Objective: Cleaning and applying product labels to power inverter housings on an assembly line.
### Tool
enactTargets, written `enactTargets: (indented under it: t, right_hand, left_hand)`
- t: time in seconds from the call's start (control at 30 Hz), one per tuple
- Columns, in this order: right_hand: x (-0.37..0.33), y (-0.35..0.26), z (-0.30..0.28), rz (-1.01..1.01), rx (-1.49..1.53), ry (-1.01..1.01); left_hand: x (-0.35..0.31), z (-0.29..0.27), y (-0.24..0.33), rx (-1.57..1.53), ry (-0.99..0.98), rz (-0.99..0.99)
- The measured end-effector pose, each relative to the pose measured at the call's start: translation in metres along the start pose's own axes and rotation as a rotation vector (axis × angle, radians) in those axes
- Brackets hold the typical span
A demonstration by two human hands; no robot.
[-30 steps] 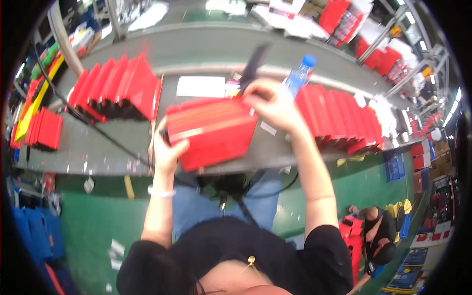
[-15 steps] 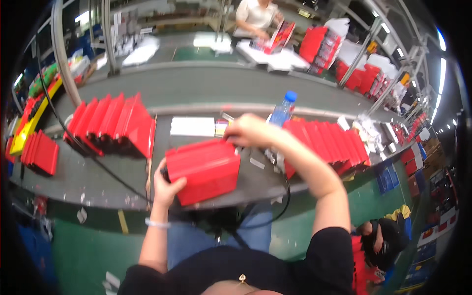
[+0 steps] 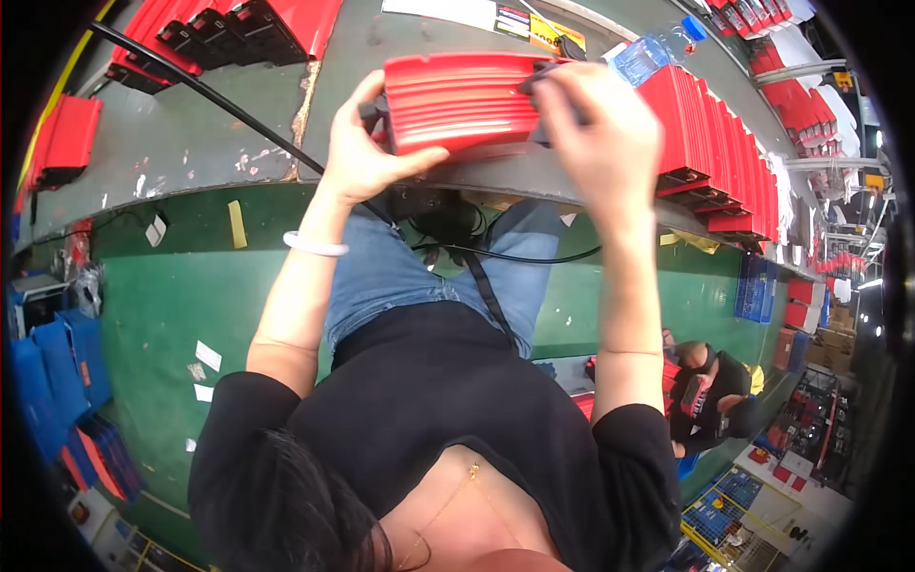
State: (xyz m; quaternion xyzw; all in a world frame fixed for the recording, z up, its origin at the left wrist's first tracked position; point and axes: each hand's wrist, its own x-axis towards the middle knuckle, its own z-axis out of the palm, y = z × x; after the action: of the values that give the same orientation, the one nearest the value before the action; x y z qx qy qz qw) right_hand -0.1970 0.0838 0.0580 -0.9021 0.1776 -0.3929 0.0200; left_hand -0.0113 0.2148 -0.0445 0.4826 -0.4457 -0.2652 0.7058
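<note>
A red ribbed plastic case with black parts at both ends is held at the table's front edge. Around its left end wraps my left hand, the thumb lying along the lower front edge. At the opposite end, my right hand is slightly blurred, its fingers pinched on a small black part of the case. The palm side and some fingers of the right hand are hidden. Beyond that hand lies a clear bottle with a blue cap.
Rows of similar red cases stand left and right on the grey table. A black cable crosses the left part. A white sheet and printed labels lie behind the case. Another person is low at the right.
The view has tipped downward, showing more of my body. The case has been turned so its ribbed side shows. My right hand has moved from its far top corner to its right end.
</note>
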Motion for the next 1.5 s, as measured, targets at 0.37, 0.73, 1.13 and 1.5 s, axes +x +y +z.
enactTargets:
  t: [0.37,0.73,1.13,1.5]
  right_hand:
    - [-0.015,0.005,0.010,-0.170,-0.027,-0.003]
    - [-0.010,-0.035,0.014,-0.140,-0.179,-0.069]
    - [-0.048,0.014,-0.046,0.357,0.131,0.294]
    - [-0.040,-0.077,0.075,-0.169,0.403,0.226]
  left_hand:
    - [0.001,0.006,0.002,0.210,-0.018,0.173]
    - [0.003,0.011,-0.001,0.082,0.005,0.162]
    - [-0.004,0.002,0.003,0.114,-0.066,0.044]
    - [0.004,-0.001,-0.007,0.004,0.024,-0.223]
